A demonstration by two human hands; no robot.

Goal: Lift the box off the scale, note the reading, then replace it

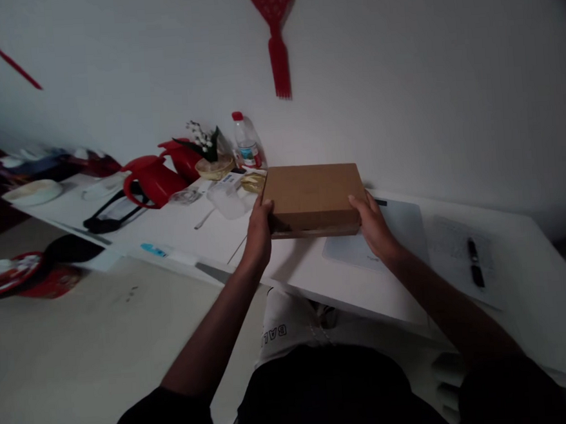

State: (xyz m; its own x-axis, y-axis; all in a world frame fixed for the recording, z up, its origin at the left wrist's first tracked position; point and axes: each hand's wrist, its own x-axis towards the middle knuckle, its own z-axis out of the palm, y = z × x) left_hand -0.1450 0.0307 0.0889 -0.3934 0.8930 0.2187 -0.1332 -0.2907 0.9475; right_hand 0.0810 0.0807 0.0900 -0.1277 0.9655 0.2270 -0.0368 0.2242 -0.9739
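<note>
A flat brown cardboard box (313, 190) is held up above the white table (523, 253), its top face towards me. My left hand (260, 230) grips its left end, thumb at the near left edge and fingers hidden behind the side. At the opposite end, my right hand (373, 222) holds it the same way. Under and behind the box to the right lies a silver-grey laptop (403, 226), closed and partly covered from view by the box and my right forearm.
Right of the laptop, a black pen (475, 263) rests on a paper sheet (453, 245). Leftward stand a red-capped bottle (246, 143), a potted plant (214, 158), red jugs (152, 179), a clear plastic container (226, 200) and a bowl (34, 192). A wall rises behind.
</note>
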